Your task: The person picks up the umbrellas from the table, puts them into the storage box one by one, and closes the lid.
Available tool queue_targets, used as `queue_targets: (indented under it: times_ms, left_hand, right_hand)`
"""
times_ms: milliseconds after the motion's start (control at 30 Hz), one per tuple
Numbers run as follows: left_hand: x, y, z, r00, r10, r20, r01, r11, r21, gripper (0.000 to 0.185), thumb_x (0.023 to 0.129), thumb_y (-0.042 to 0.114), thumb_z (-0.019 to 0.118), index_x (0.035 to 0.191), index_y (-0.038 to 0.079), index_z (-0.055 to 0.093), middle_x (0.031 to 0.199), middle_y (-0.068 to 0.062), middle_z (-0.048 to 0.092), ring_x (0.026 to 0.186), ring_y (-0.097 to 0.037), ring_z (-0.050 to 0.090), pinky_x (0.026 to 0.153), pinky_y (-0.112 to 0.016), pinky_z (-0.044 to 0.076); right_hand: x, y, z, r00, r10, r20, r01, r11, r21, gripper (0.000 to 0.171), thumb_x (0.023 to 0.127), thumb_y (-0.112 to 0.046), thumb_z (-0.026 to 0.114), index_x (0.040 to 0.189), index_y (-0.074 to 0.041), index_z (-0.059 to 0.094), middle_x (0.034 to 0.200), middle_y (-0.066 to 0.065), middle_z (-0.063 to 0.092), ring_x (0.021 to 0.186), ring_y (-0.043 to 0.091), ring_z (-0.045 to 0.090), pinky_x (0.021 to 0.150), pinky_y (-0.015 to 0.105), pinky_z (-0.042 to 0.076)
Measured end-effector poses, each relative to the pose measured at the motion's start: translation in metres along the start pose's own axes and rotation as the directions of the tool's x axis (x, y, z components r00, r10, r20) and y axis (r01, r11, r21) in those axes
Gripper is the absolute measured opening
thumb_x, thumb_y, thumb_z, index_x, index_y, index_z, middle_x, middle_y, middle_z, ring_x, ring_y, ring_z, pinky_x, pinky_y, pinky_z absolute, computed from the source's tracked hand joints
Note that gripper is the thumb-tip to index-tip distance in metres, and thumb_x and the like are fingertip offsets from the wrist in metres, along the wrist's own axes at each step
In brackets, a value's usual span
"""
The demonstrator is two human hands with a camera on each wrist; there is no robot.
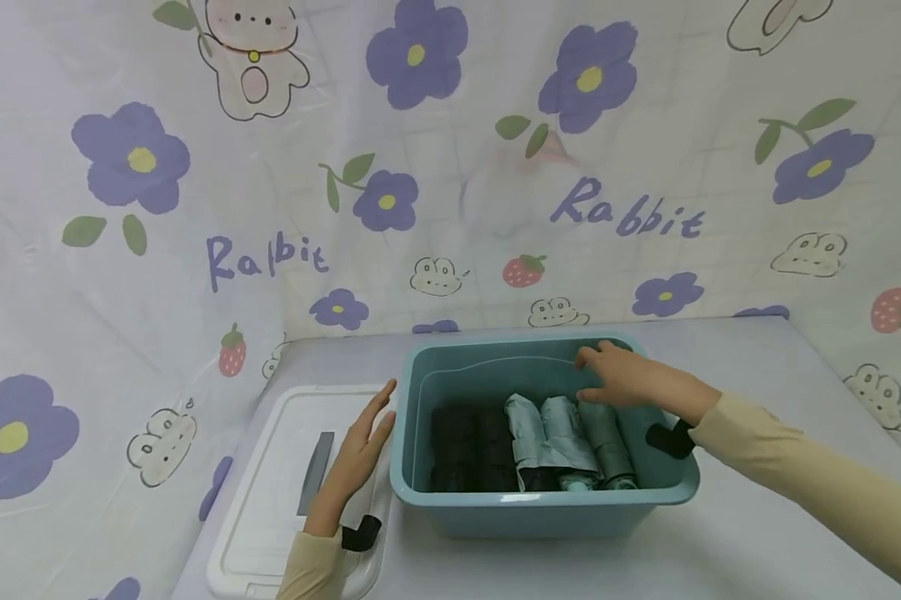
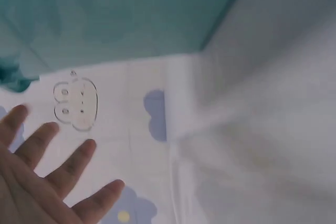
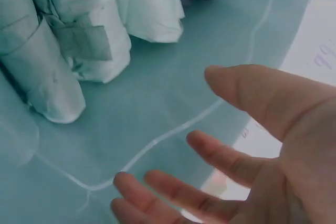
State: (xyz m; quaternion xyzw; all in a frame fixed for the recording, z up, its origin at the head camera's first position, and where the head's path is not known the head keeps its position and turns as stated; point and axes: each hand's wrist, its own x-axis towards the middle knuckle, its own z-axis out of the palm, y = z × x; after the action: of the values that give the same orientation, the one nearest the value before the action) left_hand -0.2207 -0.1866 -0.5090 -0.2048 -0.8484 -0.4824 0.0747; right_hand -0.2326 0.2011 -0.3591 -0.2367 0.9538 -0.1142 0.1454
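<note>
A teal plastic bin (image 1: pixel 450 500) stands on the table and holds several folded umbrellas: black ones (image 1: pixel 468 446) at the left and pale grey-green ones (image 1: pixel 563 433) at the right. My right hand (image 1: pixel 630 379) hovers inside the bin over the far ends of the pale umbrellas (image 3: pixel 79 51), fingers (image 3: pixel 157 192) relaxed and spread, holding nothing. My left hand (image 1: pixel 356 454) is flat with straight fingers (image 2: pixel 58 166), beside the bin's left wall and over a white lid (image 1: pixel 270 500).
The white lid with a grey handle slot (image 1: pixel 315 471) lies left of the bin. A cloth printed with purple flowers and rabbits (image 1: pixel 270 250) covers the table and hangs behind it. Bare tabletop (image 1: pixel 758 517) shows right of the bin.
</note>
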Motion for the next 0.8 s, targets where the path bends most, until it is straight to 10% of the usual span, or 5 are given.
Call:
queue_targets:
  times_ms: [467,800]
  left_hand:
    - [-0.036,-0.022,-0.049,0.994,-0.102,-0.029,0.106,0.952,0.286,0.049,0.091,0.028,0.059,0.136,0.013,0.046,0.146,-0.010,0.037,0.134,-0.032,0.034,0.102,-0.056,0.031]
    - [-0.055,-0.034,-0.068,0.973,-0.225,-0.046,0.217,0.837,0.502,0.059,0.085,0.025,0.067,0.136,0.006,0.044,0.140,-0.026,0.039,0.121,-0.050,0.040,0.089,-0.065,0.036]
  right_hand:
    - [-0.021,0.020,-0.021,0.956,-0.106,-0.272,0.128,0.990,0.061,0.041,0.086,-0.019,0.064,0.120,0.001,0.054,0.115,0.025,0.052,0.101,0.038,0.054,0.083,0.052,0.045]
    - [-0.034,0.041,-0.006,0.929,-0.103,-0.356,0.121,0.992,0.028,0.060,0.087,-0.032,0.064,0.135,-0.003,0.044,0.139,0.028,0.036,0.125,0.048,0.034,0.095,0.064,0.031]
